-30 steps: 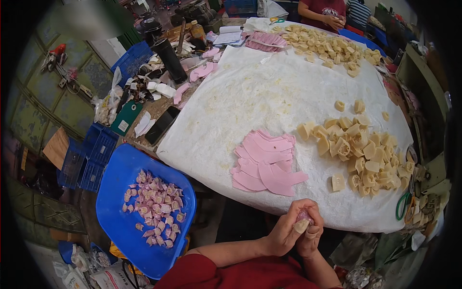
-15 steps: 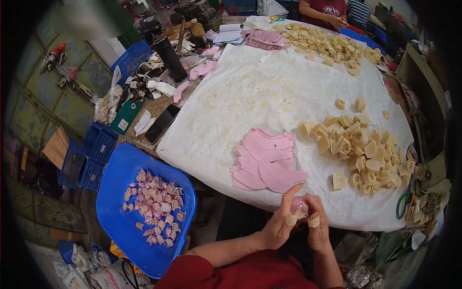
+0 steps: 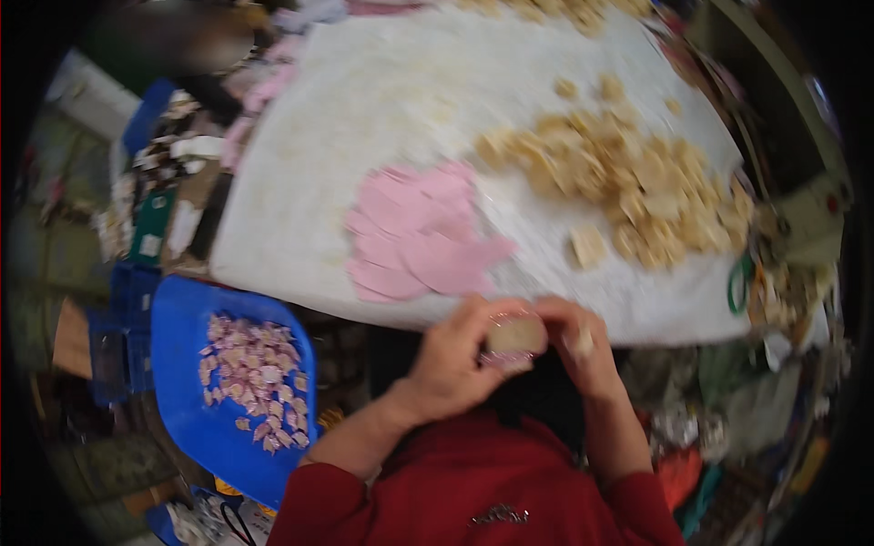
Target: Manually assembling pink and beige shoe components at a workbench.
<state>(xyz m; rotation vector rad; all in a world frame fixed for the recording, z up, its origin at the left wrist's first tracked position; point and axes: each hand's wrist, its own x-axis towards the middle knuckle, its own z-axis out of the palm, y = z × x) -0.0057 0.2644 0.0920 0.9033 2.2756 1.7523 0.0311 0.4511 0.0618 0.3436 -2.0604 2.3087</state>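
Between my two hands, just off the near edge of the table, is a small block with a beige face and a sparkly pink covering (image 3: 515, 337); it looks like a covered shoe heel. My left hand (image 3: 446, 361) curls its fingers and thumb around the block's left side. On its other side, my right hand (image 3: 587, 353) bends its fingers against the top right edge, and a pale finger cot sits on its thumb. Just beyond my hands lies a spread stack of curved pink sheet pieces (image 3: 414, 232). Bare beige blocks (image 3: 628, 177) are heaped to the right of it.
A blue tub (image 3: 187, 400) stands low on the left, holding many pink-covered blocks (image 3: 259, 369). White cloth (image 3: 305, 191) covers the table. Green-handled scissors (image 3: 739, 284) lie at the right edge. Clutter (image 3: 187, 150) crowds the far left, and a machine frame (image 3: 774, 82) borders the right.
My view has tipped down and shifted right, so the table appears higher and further left. Both hands have turned the block so its broad beige face shows; my left fingers have closed in around it.
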